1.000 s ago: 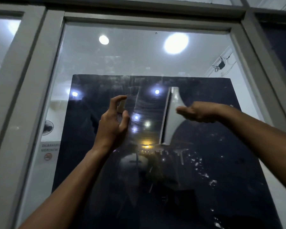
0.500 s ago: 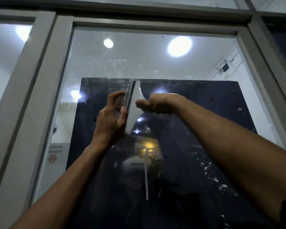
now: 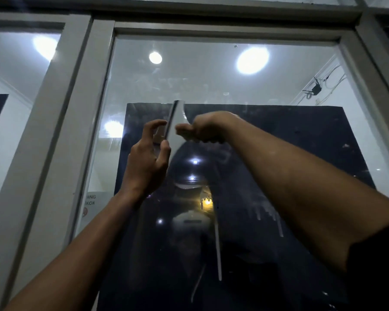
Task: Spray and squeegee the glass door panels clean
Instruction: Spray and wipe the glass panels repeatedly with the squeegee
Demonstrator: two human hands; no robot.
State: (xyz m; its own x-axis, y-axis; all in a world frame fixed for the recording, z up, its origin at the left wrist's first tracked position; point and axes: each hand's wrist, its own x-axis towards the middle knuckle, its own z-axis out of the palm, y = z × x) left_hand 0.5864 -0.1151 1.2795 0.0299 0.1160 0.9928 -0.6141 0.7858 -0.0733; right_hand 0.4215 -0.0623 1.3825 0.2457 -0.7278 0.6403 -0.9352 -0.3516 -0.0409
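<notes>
Right hand [image 3: 208,129] grips the squeegee [image 3: 174,124] upright against the glass panel [image 3: 211,81], left hand [image 3: 147,162] clasps a small sprayer [image 3: 158,136]; squeegeeing under way, next stroke requiring steady blade pressure.

Bare forearms; dark sleeve [image 3: 377,265] at right arm.

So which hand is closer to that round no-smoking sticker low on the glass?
Left. The left hand is up-right of the round no-smoking sticker; the right hand is farther right, higher.
</notes>
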